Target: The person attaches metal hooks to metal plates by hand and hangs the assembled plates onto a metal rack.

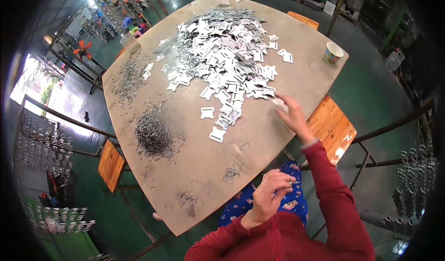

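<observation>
My right hand [293, 116] reaches over the table's right side, thumb and fingers closed on a flat silvery metal plate [279, 103] beside the edge of the pile. The large heap of notched metal plates [222, 52] covers the table's middle and far part. My left hand [271, 192] is held above my lap, near the table's front edge, its fingers closed. A small shiny metal piece [291, 182] shows at its fingertips; its exact kind is hard to make out.
On the table [199, 173] lie a dense pile of wire hooks [154, 132], scattered hooks [127, 80] and a small hook cluster [230, 174]. A paper cup [333, 53] stands at the right corner. Wooden stools [330, 126] flank the table. Racks of hanging metal parts [412, 182] stand around.
</observation>
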A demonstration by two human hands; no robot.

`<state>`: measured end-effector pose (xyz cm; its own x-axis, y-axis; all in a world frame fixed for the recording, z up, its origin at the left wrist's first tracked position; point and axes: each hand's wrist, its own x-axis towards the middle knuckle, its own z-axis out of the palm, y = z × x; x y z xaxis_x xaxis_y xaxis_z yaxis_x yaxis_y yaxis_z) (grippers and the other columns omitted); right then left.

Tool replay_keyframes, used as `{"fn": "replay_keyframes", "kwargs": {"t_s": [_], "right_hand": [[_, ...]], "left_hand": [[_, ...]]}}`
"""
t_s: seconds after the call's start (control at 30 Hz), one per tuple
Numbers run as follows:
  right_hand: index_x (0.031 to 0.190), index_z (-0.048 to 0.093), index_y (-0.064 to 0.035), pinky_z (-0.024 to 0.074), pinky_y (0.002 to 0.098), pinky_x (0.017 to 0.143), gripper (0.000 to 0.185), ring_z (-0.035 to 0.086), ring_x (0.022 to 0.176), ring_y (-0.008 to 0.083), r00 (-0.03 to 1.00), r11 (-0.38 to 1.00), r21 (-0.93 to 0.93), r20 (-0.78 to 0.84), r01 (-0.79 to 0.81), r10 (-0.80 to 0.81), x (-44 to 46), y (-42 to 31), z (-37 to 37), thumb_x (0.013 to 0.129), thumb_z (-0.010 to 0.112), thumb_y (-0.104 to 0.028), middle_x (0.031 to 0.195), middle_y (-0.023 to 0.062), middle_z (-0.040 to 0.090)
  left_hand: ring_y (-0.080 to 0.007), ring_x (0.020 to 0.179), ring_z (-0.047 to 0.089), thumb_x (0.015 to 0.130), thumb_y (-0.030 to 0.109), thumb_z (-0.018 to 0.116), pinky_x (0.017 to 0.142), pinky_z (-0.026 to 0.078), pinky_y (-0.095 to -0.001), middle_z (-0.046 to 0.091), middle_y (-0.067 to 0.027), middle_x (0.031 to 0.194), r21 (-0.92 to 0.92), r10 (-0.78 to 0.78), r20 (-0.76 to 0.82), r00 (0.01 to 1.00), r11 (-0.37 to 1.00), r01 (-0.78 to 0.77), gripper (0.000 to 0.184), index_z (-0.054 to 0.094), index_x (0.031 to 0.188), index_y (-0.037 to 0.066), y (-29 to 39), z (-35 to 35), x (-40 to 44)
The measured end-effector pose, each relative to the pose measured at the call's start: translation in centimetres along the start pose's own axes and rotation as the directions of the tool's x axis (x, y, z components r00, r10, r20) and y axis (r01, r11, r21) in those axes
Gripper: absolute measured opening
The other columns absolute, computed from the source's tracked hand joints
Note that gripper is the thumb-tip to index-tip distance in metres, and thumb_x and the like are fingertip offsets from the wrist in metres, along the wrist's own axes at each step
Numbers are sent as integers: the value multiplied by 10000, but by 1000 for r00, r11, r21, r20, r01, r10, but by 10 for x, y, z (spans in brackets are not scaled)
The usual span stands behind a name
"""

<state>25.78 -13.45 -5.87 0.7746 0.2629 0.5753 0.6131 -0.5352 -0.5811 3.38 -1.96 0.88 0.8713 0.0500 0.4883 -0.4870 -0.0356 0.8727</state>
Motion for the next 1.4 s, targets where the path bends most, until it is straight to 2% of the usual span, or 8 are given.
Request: {"fn": "replay_keyframes", "kwargs": {"t_s": [0.1, 0.23, 0.33, 0.47, 0.73, 0.97, 1.27, 1.4], "right_hand": [[1079, 610, -43, 477, 386, 827, 309, 605, 897, 332, 998, 992, -106, 2, 62, -62, 25, 49, 46, 774, 585, 3, 1011, 162, 626], [1111, 593, -27, 531, 348, 716, 289, 638, 839, 285, 970, 969, 44, -29, -242, 243, 35, 66, 54, 823, 568, -25, 1026, 157, 628], [1124, 581, 7, 565, 320, 661, 283, 644, 839, 232, 822, 450, 752, 209, -481, 530, 22, 26, 21, 844, 571, -35, 1028, 139, 628], [1155, 551, 39, 582, 309, 642, 336, 636, 786, 192, 727, 142, 768, 506, -625, 464, -14, -46, -51, 828, 596, -21, 991, 122, 619], [1151, 548, 53, 497, 222, 548, 387, 596, 617, 118, 758, 446, 613, 528, -652, 384, -59, -111, -115, 780, 654, 19, 789, 59, 599], [1113, 552, 47, 488, 213, 525, 367, 587, 586, 110, 775, 420, 651, 520, -632, 359, -64, -134, -131, 766, 668, 27, 750, 43, 596], [974, 591, 20, 499, 217, 579, 219, 613, 700, 105, 841, 707, 467, 394, -531, 372, -75, -159, -126, 767, 660, 30, 821, 71, 652], [928, 603, 43, 511, 225, 583, 164, 619, 696, 118, 832, 684, 490, 431, -540, 349, -76, -174, -126, 772, 650, 48, 817, 82, 648]], "left_hand": [[-246, 887, 610, 817, 48, 635, 923, 407, -444, 654, -113, 931, -5, -16, -11, 1000, 1000, 16, 106, 556, 885, 38, 0, -4, 1], [-238, 864, 599, 820, -1, 616, 911, 423, -412, 643, -134, 940, -36, -73, -60, 996, 997, 71, 112, 545, 901, 31, -2, -6, 1], [-202, 869, 571, 851, -38, 567, 819, 468, -326, 594, -156, 986, -187, -230, -17, 973, 957, 222, 123, 517, 950, 17, -7, -6, -8], [-200, 948, 571, 871, -33, 547, 865, 456, -338, 590, -132, 968, -212, -251, -12, 968, 947, 243, 114, 507, 970, 9, -17, -6, -12], [-116, 946, 559, 916, 58, 538, 850, 444, -247, 616, -96, 1002, -237, -409, 25, 912, 884, 403, 107, 526, 997, -11, -17, -4, -17], [-119, 823, 595, 885, 110, 588, 741, 473, -261, 649, -71, 859, -221, -388, -35, 921, 902, 372, 119, 600, 915, -4, -13, 3, -19], [-232, 1017, 570, 797, 163, 686, 856, 449, -322, 593, -130, 1098, 111, -206, 45, 977, 973, 200, 394, 555, 1145, 32, -6, -24, -27], [-265, 914, 598, 826, 210, 626, 767, 472, -355, 631, -163, 979, 460, -240, -276, 931, 817, 347, 299, 613, 1067, 34, -32, -111, -9]]}}
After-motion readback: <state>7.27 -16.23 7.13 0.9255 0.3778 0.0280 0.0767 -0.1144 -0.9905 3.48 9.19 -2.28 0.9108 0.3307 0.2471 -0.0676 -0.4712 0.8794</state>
